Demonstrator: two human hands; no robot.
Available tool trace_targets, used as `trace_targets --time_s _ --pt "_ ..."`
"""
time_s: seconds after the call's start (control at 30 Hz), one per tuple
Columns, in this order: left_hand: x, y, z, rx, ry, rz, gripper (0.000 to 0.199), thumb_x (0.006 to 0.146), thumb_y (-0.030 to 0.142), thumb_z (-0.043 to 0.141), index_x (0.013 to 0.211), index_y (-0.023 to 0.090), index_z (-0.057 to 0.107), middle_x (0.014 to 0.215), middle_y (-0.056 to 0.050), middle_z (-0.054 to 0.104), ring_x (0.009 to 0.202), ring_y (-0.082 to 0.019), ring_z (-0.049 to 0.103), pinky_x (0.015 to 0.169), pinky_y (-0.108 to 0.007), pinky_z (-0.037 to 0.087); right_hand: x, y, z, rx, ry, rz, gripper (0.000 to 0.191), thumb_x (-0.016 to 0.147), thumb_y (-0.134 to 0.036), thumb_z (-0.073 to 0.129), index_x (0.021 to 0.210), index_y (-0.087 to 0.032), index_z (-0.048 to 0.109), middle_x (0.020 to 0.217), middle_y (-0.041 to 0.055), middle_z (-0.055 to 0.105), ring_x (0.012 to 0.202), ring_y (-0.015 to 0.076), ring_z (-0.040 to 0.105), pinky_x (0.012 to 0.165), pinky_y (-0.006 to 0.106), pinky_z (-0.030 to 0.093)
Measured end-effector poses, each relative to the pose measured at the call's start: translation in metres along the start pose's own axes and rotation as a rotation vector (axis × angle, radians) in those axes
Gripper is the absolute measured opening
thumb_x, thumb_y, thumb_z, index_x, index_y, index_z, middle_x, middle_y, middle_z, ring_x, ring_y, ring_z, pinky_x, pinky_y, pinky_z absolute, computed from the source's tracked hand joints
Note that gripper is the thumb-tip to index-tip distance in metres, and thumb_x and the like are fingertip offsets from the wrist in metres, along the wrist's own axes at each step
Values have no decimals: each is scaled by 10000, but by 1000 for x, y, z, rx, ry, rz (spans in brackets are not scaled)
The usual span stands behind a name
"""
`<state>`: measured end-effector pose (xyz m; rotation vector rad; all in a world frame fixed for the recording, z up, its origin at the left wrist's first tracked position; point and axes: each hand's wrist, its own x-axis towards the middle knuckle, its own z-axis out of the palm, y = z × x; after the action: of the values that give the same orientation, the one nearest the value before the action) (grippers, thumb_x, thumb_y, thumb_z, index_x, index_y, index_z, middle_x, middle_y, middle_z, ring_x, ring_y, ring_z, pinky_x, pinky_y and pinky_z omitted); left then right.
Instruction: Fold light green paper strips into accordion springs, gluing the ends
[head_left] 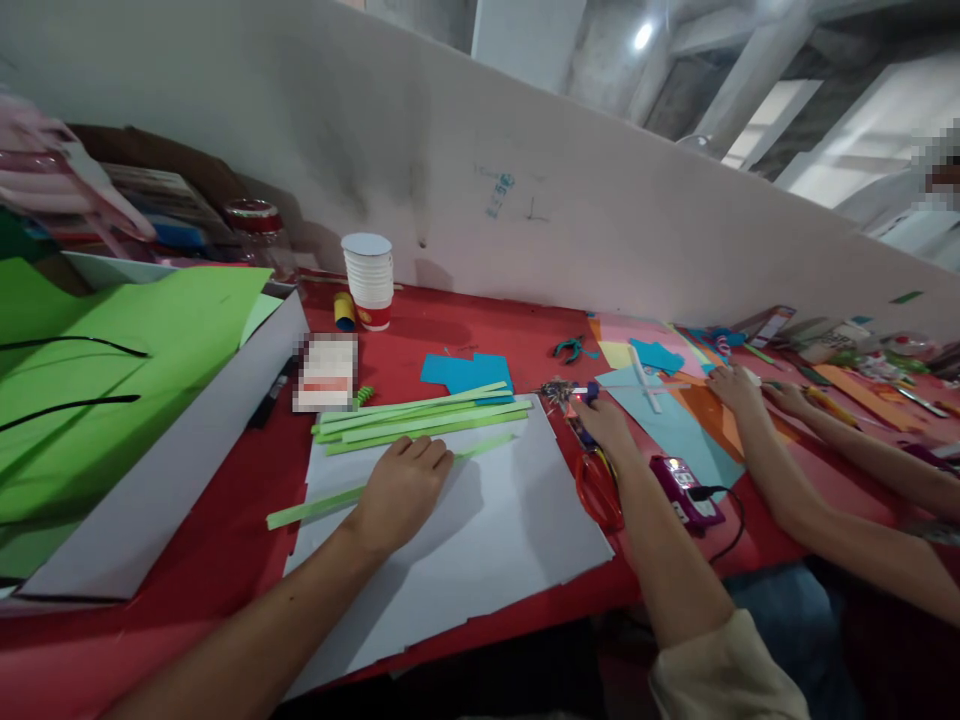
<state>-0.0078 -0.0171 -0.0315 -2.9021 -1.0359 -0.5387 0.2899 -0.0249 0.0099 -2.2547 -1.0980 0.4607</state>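
Observation:
My left hand (pixel 401 490) lies on a stack of white paper (pixel 510 540), its fingers together and curled over a narrow green paper strip (pixel 311 507). The strip comes out on both sides of the hand. Farther up the stack lie several more green strips (pixel 427 422), side by side. My right hand (pixel 606 428) is closed at the stack's right edge, by a purple object with a small red light and a bunch of thin metal pieces (pixel 556 392). What its fingers hold is partly hidden. Red-handled scissors (pixel 600 505) lie just below that hand.
A box of green sheets (pixel 150 480) stands at left. Stacked paper cups (pixel 369 285) and blue paper pieces (pixel 469 373) are farther back. Teal pliers (pixel 571 349) and a purple device with a cable (pixel 686 490) lie nearby. Another person's hands (pixel 739 388) work at right.

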Motion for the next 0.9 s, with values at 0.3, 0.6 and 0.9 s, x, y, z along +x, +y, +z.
trace_targets --time_s 0.3,0.6,0.9 --pt "19 -29 -19 -756 -4 -477 168 809 239 441 748 195 592 709 -17 659 701 -189 632 641 -303 475 -43 -34 30 135 -34 -371 138 767 -262 540 844 -170 609 851 76 627 795 201 572 757 345 444" --pt "39 -44 -36 -1150 -29 -487 139 781 270 477 717 178 560 652 1 618 635 -145 604 593 -258 478 -62 -96 97 1026 -634 -196 227 623 -311 739 790 -170 680 676 -16 623 627 108 523 650 245 413" --pt "28 -34 -35 -882 -4 -472 205 826 293 455 760 201 627 686 5 653 644 -147 577 592 -240 409 -71 -87 107 999 -544 -118 202 641 -332 741 667 -149 657 608 -19 590 593 106 476 614 245 380"
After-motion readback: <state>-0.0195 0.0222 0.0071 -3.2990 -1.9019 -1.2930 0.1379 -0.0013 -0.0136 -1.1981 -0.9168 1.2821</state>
